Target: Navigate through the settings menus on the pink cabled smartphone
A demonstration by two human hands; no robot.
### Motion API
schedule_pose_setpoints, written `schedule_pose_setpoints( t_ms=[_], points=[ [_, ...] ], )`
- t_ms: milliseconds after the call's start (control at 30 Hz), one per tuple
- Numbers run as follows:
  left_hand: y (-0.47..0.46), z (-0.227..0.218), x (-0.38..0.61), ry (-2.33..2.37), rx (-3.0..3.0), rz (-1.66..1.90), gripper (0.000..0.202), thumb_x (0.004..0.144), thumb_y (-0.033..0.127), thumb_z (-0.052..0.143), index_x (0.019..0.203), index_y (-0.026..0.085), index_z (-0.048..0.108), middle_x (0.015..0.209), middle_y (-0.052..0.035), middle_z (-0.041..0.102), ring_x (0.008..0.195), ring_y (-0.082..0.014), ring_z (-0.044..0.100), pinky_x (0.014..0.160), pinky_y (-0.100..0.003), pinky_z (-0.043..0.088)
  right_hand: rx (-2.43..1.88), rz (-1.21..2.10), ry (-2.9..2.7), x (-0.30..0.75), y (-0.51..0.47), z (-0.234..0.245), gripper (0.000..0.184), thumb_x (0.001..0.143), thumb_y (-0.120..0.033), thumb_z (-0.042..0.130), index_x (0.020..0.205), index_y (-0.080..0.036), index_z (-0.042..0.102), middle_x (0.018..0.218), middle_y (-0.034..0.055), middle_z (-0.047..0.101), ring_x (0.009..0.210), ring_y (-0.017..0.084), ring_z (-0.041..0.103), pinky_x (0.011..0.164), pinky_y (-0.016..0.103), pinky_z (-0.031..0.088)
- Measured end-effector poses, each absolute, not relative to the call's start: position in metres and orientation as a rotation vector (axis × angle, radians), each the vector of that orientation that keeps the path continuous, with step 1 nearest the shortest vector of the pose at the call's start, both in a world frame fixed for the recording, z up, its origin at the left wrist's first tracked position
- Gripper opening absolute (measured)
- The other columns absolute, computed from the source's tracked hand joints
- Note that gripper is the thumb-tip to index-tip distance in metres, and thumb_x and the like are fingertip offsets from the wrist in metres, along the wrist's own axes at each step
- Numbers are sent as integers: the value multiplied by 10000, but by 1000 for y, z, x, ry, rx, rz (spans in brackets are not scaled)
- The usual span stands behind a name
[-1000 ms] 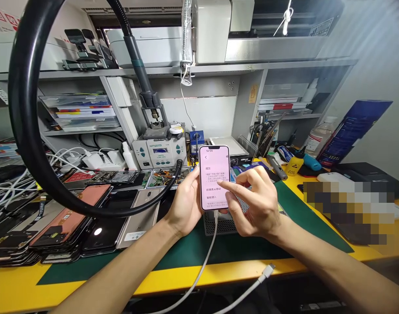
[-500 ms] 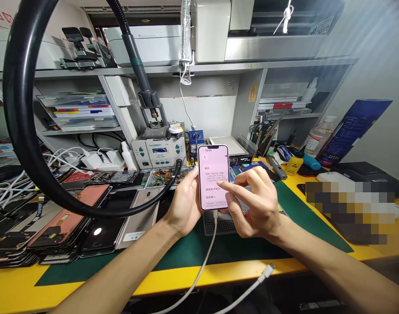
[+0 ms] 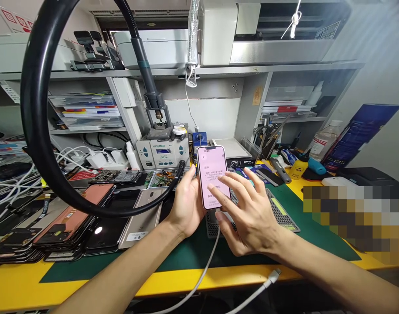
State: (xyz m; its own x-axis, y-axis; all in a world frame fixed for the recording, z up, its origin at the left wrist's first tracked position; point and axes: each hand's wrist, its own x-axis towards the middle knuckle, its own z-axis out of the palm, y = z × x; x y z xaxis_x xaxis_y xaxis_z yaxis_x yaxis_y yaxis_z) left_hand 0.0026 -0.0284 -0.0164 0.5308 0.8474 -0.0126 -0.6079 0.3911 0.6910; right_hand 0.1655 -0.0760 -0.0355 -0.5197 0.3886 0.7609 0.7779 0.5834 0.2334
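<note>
A smartphone with a pink-tinted text screen stands tilted toward me above the mat. My left hand holds it from the left side, with the thumb along its edge and the other fingers hidden behind. Several spread fingers of my right hand lie over the lower half of the screen, and that hand holds nothing. A white charging cable runs down from the phone's bottom end. Below and behind the phone is a grey perforated plate on the green mat.
Stacked phones and phone parts fill the left side. A black hose loops from the hot-air station. A second white cable end hangs at the front edge. A yellow bottle and tools stand at the right rear.
My right hand has gone from one pointing finger to several spread fingers over the screen. The camera view has shifted slightly, while my left hand keeps hold of the smartphone.
</note>
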Motion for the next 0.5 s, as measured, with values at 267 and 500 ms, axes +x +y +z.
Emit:
schedule_pose_setpoints(
  t_ms=[267,500],
  points=[
    [-31,-15,6,344,671,991,634,1070,524,341,1514,127,557,1308,-166,708,1220,-335,666,1104,-479,479,-1027,-721,-2205,162,-75,-37,533,899,-352,598,1389,-143,620,1433,210,622,1371,426,535,1182,741,280],
    [-32,-14,5,362,663,976,661,1073,536,301,1503,109,565,1299,-174,710,1240,-341,652,1104,-490,477,-953,-718,-2159,164,-76,-37,513,887,-377,603,1327,-120,659,1379,228,644,1337,423,558,1167,734,310]
  ],
)
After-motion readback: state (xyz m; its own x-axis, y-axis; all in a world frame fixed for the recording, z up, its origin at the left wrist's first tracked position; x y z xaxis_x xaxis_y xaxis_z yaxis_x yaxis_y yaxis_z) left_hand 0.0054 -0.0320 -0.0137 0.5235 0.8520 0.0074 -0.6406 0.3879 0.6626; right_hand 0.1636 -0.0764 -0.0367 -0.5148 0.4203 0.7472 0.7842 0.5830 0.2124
